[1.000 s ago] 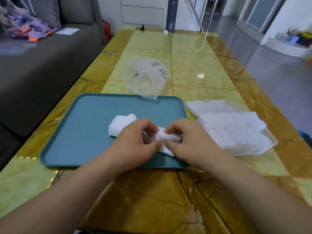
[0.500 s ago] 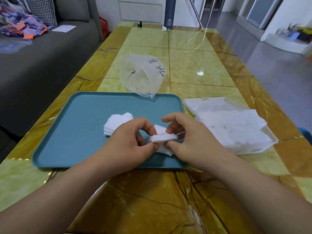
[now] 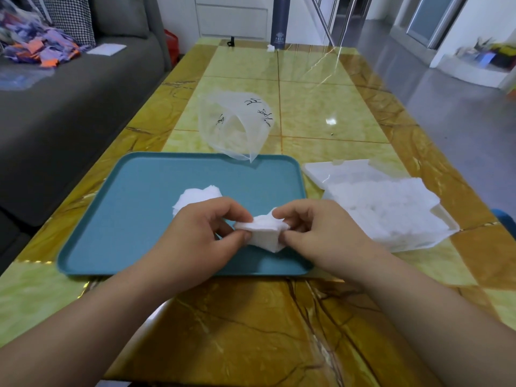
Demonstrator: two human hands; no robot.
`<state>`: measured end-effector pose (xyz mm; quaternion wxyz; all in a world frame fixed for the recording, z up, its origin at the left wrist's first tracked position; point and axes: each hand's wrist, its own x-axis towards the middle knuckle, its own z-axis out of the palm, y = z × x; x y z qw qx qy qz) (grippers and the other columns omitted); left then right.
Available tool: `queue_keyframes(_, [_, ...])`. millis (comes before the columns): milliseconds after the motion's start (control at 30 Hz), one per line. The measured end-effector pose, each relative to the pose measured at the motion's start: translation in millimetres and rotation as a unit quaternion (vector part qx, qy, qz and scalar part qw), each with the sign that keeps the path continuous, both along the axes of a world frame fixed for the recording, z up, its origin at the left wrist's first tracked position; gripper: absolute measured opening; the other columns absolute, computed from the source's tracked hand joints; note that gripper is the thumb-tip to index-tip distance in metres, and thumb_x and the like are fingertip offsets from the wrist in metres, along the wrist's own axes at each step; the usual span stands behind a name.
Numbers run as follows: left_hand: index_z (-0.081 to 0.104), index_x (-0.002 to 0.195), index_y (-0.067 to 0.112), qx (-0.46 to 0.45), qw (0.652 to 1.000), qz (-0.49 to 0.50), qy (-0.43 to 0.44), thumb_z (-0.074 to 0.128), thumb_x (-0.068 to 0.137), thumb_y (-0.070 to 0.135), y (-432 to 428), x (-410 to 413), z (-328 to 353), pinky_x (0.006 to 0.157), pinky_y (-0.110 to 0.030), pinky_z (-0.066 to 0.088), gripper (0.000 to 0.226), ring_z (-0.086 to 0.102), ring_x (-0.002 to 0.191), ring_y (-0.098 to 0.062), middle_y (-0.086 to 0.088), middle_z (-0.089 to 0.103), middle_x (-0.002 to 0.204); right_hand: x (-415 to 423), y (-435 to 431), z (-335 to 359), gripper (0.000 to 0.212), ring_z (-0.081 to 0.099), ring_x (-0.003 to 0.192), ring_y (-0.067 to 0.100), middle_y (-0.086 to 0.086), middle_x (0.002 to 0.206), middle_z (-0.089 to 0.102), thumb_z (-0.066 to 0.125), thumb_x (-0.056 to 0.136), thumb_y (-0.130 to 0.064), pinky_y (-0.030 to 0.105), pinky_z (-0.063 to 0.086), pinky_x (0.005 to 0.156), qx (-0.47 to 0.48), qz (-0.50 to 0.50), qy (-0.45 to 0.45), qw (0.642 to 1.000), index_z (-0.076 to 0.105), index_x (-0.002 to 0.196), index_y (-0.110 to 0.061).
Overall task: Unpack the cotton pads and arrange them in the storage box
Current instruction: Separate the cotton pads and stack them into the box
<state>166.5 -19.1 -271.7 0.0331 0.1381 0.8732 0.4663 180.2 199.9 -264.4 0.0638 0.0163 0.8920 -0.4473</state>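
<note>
In the head view, the left grip [image 3: 206,233] and right grip [image 3: 315,230] each pinch one end of a small cotton pads stack [image 3: 265,233] above the tray [image 3: 125,219]. The storage box [image 3: 377,208] sits to the right. Uneven pinching could fan the stack and spill pads.

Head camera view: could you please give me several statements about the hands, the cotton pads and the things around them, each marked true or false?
1. The left hand and the right hand both pinch one stack of cotton pads. True.
2. The teal tray holds no pads. False: a loose pile of pads lies on it, behind the left hand.
3. The clear plastic bag lies at the tray's far edge. True.
4. The storage box sits left of the tray. False: it lies to the tray's right.
5. A dark bottle stands at the far end of the table. True.
</note>
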Motion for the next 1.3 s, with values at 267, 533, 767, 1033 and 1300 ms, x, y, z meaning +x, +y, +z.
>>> queue_keyframes(267, [0.07, 0.099, 0.02, 0.077, 0.996, 0.022, -0.041, 0.072, 0.092, 0.003, -10, 1, 3, 0.067, -0.015, 0.053, 0.019, 0.077, 0.076, -0.015, -0.002, 0.079, 0.083, 1, -3, -1, 0.015, 0.072, 0.079, 0.018, -0.003, 0.078, 0.076, 0.065, 0.097, -0.022, 0.044, 0.062, 0.085, -0.069, -0.099, 0.022, 0.992, 0.078, 0.089, -0.023])
queue_keyframes(533, [0.076, 0.098, 0.027, 0.025, 0.998, -0.052, -0.011, 0.076, 0.09, 0.009, -5, 6, 12, 0.058, -0.009, 0.042, 0.019, 0.06, 0.06, -0.002, 0.017, 0.069, 0.073, 6, -9, 9, 0.012, 0.073, 0.071, 0.016, 0.0, 0.079, 0.078, 0.062, 0.099, -0.015, 0.034, 0.061, 0.074, -0.119, -0.042, 0.0, 0.992, 0.073, 0.099, -0.022])
queue_keyframes(767, [0.076, 0.1, 0.026, 0.061, 0.997, -0.036, -0.021, 0.074, 0.091, 0.008, -6, 0, 11, 0.064, -0.02, 0.054, 0.02, 0.067, 0.065, -0.01, 0.015, 0.07, 0.076, 10, -7, 17, 0.027, 0.077, 0.087, 0.014, -0.003, 0.09, 0.081, 0.057, 0.102, -0.004, 0.034, 0.062, 0.087, -0.135, 0.016, -0.003, 0.991, 0.079, 0.107, -0.02])
queue_keyframes(1033, [0.076, 0.099, 0.027, 0.062, 0.997, -0.035, -0.014, 0.076, 0.09, 0.01, -5, -2, 8, 0.071, -0.035, 0.06, 0.02, 0.069, 0.073, -0.022, 0.008, 0.075, 0.088, 11, -8, 17, 0.023, 0.077, 0.087, 0.019, 0.003, 0.09, 0.081, 0.057, 0.102, -0.002, 0.035, 0.064, 0.084, -0.136, 0.042, -0.019, 0.99, 0.076, 0.106, -0.015])
queue_keyframes(1300, [0.058, 0.139, 0.031, 0.033, 0.999, -0.015, -0.011, 0.075, 0.091, 0.018, 1, -2, 1, 0.06, -0.014, 0.044, 0.052, 0.055, 0.063, -0.008, 0.005, 0.062, 0.098, 14, -6, 16, 0.036, 0.074, 0.095, 0.02, 0.0, 0.1, 0.077, 0.087, 0.078, -0.01, 0.043, 0.061, 0.09, -0.126, 0.093, -0.034, 0.987, 0.07, 0.107, -0.022])
